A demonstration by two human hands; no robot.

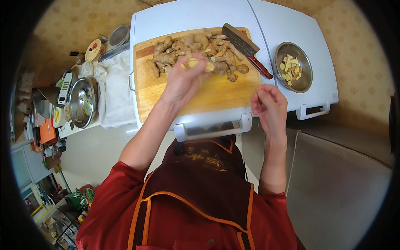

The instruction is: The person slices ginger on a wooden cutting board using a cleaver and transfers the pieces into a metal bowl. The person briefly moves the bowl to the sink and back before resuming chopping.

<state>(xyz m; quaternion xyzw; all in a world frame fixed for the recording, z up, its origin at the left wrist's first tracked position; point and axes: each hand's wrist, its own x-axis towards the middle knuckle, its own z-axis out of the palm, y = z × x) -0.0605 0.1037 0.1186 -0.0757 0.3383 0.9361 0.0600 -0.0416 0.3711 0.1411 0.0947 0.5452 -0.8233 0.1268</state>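
My left hand (187, 76) holds a peeled, pale yellow piece of ginger (207, 66) above a wooden cutting board (218, 95). Behind it on the board lies a pile of unpeeled ginger root (190, 47). A cleaver (240, 40) with a dark red handle rests across the board's right back corner, its handle over the white lid. My right hand (269, 100) is raised beside the board's right front corner with its fingers curled; whether something small is between them cannot be told. To the right, a perforated steel colander (307, 79) holds peeled ginger pieces (291, 68).
The board lies on a white chest freezer (184, 15) with front handles (214, 128). At the left are a white cloth (114, 90), a steel bowl (73, 103), a kitchen scale (64, 89) and a lidded tub (93, 51). A steel surface (337, 175) stands at the right front.
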